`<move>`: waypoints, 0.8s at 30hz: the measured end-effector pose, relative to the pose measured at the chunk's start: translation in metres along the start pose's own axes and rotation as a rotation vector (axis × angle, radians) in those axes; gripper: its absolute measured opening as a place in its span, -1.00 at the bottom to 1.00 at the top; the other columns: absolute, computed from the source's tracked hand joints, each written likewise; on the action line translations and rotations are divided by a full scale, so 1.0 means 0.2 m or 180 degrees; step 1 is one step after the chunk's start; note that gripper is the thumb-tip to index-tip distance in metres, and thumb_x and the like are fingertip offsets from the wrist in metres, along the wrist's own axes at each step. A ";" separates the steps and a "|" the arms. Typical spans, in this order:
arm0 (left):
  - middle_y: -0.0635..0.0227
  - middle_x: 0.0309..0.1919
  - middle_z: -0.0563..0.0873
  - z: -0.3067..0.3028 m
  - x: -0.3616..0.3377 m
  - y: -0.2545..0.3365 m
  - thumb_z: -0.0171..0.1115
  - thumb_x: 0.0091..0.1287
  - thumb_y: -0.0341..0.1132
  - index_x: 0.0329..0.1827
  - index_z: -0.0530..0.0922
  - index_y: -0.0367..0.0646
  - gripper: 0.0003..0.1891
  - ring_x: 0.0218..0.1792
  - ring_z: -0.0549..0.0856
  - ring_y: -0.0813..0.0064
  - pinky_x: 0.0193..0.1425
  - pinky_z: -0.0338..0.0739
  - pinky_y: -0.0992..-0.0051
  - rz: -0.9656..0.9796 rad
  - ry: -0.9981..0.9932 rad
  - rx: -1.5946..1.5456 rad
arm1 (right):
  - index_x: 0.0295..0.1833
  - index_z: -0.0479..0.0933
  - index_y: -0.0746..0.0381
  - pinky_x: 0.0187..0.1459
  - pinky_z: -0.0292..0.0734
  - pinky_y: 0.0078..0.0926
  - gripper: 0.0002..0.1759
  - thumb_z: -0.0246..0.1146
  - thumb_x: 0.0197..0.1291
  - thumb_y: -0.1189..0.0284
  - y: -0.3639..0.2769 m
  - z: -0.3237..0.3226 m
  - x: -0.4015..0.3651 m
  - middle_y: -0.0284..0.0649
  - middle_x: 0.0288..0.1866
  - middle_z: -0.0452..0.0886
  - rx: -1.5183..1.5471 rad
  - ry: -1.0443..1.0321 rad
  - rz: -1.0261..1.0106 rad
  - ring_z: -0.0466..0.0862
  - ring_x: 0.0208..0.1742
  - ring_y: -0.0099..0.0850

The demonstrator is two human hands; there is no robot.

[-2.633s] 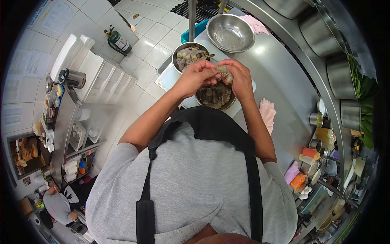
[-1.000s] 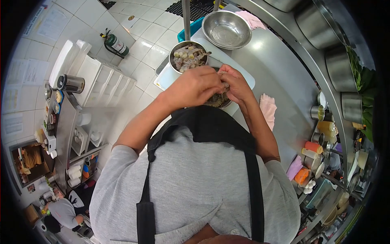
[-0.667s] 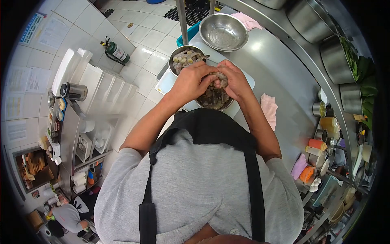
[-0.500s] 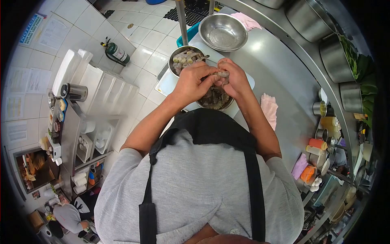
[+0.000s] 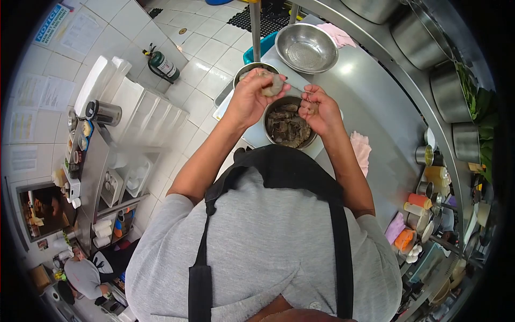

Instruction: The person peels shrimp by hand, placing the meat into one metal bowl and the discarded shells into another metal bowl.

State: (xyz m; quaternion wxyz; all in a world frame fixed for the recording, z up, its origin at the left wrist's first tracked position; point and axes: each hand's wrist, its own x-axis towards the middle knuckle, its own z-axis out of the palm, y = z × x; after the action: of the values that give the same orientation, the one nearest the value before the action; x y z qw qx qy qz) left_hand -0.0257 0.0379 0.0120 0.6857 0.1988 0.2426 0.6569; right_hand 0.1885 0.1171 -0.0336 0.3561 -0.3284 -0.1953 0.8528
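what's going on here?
A person is handling shrimp bare-handed at a metal counter. The left hand holds up a pale, curled shrimp, in front of a metal pot. The right hand is apart from it, fingers curled; whatever they may hold is too small to tell. Below, between the forearms, a metal bowl holds a pile of darker shrimp. A wide metal bowl sits farther off.

Light: bright and rather even | Glare: one white spot on the steel table (image 5: 373,121) | Lens: edges strongly bent, corners black | Detail: wall papers (image 5: 54,94) unreadable
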 end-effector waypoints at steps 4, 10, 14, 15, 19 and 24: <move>0.32 0.00 0.77 -0.06 0.00 -0.08 0.32 0.53 -0.32 0.08 0.64 -0.22 -0.80 -0.05 0.76 0.53 0.05 0.71 0.44 0.0064 -0.0035 0.1452 | -0.01 0.55 0.23 -0.31 0.44 -0.51 -0.84 0.22 0.32 0.53 -0.05 0.02 -0.05 -0.30 -0.29 0.51 -0.0541 -0.0501 -0.0285 0.48 -0.37 -0.51; 0.42 -0.17 0.79 -0.05 -0.04 -0.11 0.34 0.54 -0.27 0.11 0.74 -0.28 -0.74 -0.21 0.70 0.65 -0.05 0.65 0.54 -0.0242 -0.0580 0.2937 | -0.02 0.62 0.26 -0.09 0.53 -0.55 -0.79 0.40 0.34 0.40 -0.12 0.21 -0.14 -0.33 -0.22 0.63 -0.3166 -0.0568 -0.1259 0.61 -0.20 -0.56; 0.40 -0.19 0.79 -0.07 -0.04 -0.13 0.34 0.54 -0.29 0.11 0.74 -0.31 -0.74 -0.22 0.71 0.63 -0.06 0.62 0.55 -0.0293 -0.0450 0.2440 | -0.08 0.60 0.30 -0.05 0.58 -0.47 -0.78 0.43 0.32 0.39 -0.08 0.19 -0.11 -0.28 -0.22 0.70 -0.3664 -0.0443 -0.1651 0.67 -0.17 -0.50; 0.38 -0.19 0.79 -0.07 -0.04 -0.15 0.33 0.54 -0.30 0.09 0.74 -0.33 -0.74 -0.22 0.71 0.62 -0.07 0.62 0.55 -0.0295 -0.0344 0.2021 | -0.10 0.59 0.31 -0.07 0.59 -0.44 -0.78 0.43 0.31 0.41 -0.07 0.20 -0.11 -0.24 -0.24 0.72 -0.3660 -0.0316 -0.1858 0.69 -0.19 -0.46; 0.35 -0.18 0.80 -0.08 -0.04 -0.20 0.33 0.54 -0.33 0.07 0.73 -0.36 -0.76 -0.22 0.72 0.60 -0.05 0.62 0.55 -0.0307 -0.0145 0.1508 | -0.16 0.56 0.31 -0.13 0.61 -0.39 -0.79 0.43 0.31 0.42 0.00 0.27 -0.16 -0.17 -0.27 0.74 -0.4041 -0.0046 -0.2313 0.73 -0.25 -0.37; 0.37 -0.16 0.80 -0.08 -0.06 -0.24 0.32 0.54 -0.34 0.07 0.73 -0.35 -0.76 -0.20 0.73 0.60 -0.06 0.63 0.55 -0.0124 -0.0041 0.1586 | -0.15 0.52 0.30 -0.29 0.58 -0.39 -0.80 0.40 0.34 0.43 0.13 0.19 -0.05 -0.19 -0.36 0.68 -0.3683 0.0377 -0.3561 0.70 -0.34 -0.37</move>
State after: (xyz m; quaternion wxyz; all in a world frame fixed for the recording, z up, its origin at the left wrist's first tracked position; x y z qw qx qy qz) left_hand 0.0030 0.0234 -0.0278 0.6296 0.3611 0.3965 0.5621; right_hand 0.1540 0.0882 -0.0179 0.5135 -0.3590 -0.7221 0.2931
